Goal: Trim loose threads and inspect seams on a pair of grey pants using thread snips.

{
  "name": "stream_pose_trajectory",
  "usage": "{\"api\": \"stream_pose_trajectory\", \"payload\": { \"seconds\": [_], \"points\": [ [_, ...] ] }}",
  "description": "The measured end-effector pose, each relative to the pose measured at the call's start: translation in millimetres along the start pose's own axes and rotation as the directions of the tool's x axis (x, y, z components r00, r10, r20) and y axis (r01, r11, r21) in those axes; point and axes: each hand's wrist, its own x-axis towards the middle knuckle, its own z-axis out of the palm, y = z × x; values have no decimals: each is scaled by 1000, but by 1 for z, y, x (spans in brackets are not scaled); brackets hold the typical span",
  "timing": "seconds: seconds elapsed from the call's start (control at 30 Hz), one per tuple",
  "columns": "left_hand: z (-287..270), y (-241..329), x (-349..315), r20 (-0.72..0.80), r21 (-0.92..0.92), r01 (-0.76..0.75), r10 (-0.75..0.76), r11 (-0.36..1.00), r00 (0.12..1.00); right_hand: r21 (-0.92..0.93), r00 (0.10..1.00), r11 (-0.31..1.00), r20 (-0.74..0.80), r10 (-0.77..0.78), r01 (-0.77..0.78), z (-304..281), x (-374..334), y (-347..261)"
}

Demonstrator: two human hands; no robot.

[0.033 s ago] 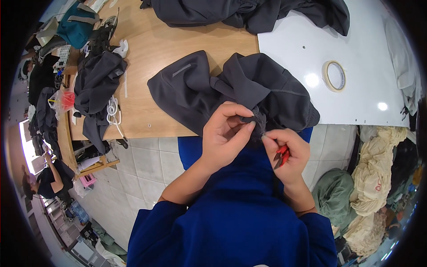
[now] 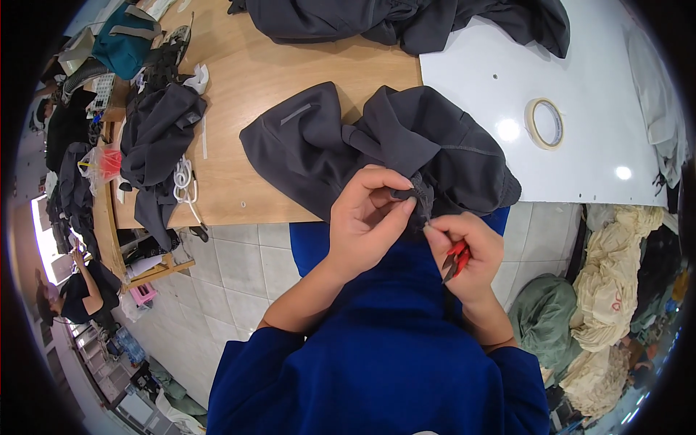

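Note:
A dark grey garment (image 2: 406,134) lies bunched at the table's front edge, part of it hanging toward my lap. My left hand (image 2: 366,221) is closed on a gathered edge of it, pinched between thumb and index finger. Just to the right, my right hand (image 2: 471,250) has thumb and index fingertip together at the same edge; whether cloth or a thread is between them is too small to tell. Red thread snips (image 2: 458,255) with dark blades are tucked in the right palm under the curled fingers, blades pointing down toward me.
More dark grey cloth (image 2: 333,18) lies at the table's far side. A tape roll (image 2: 544,123) rests on the white board (image 2: 471,80) at right. Dark garments (image 2: 159,134) and white cord (image 2: 185,181) are at left. Cream cloth bundles (image 2: 609,272) stand right; a person (image 2: 80,290) is far left.
My right hand has shifted slightly left, and the red snips in its palm have turned a little. My left hand and the garment look unchanged.

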Motion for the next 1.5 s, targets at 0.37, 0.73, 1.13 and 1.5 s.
{"api": "stream_pose_trajectory", "payload": {
  "seconds": [0.37,0.73,1.13,1.5],
  "points": [
    [-2,9,4,-44,-199,86,-96,976,994,221,999,974,-18,46,-41,-6,-13,21],
    [-8,13,6,-3,-121,131,-133,984,991,-323,951,897,41,-306,302,-21,20,12],
    [-13,24,9,104,-68,190,-183,979,978,-333,925,863,130,-357,380,-25,30,12],
    [-14,25,9,111,-51,182,-175,982,978,-343,916,849,118,-384,401,-23,29,13]
  ]
}}
